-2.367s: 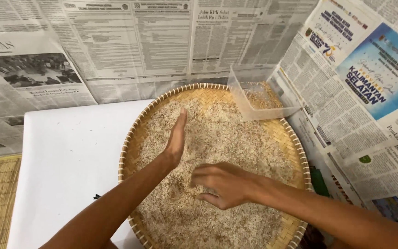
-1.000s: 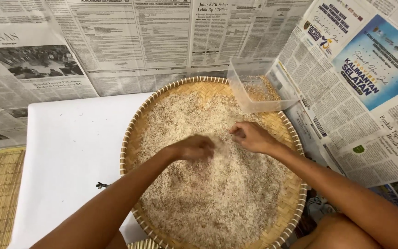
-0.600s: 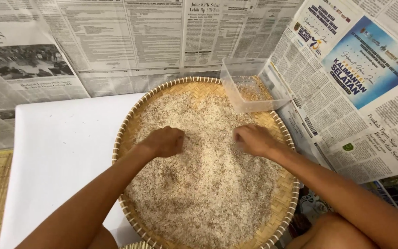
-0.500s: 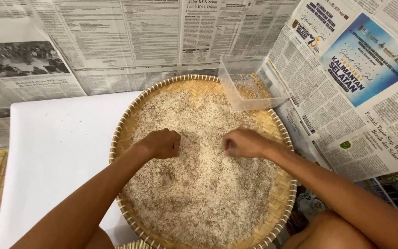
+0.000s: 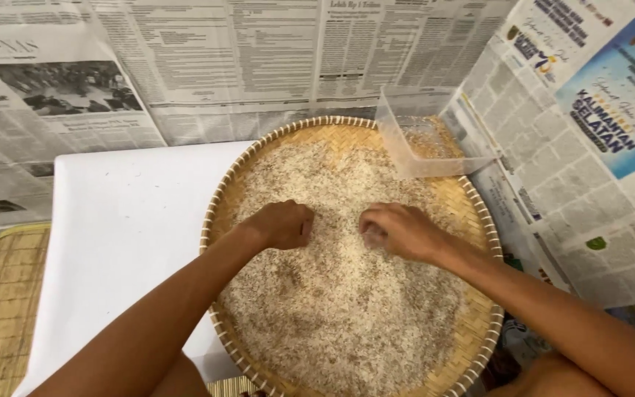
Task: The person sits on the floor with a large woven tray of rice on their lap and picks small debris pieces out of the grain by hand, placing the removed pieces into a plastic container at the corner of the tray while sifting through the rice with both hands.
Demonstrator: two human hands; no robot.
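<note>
Both hands are resting knuckles-up on the rice (image 5: 347, 294) filling the round woven tray (image 5: 218, 213); the left hand (image 5: 282, 224) is curling into a loose fist, the right hand (image 5: 398, 231) is bunching its fingertips in the grains, near each other; a clear tub (image 5: 424, 143) is sitting at the tray's far rim

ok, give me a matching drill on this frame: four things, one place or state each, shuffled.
Things:
1. round woven bamboo tray
2. clear plastic container
3. left hand
4. white sheet

Places or states:
A. fist on the grain
B. on the tray's far rim
C. under the tray's left edge
D. covered with pale rice grains

Pairs: 1-D, 2-B, 3-A, 4-C
</note>
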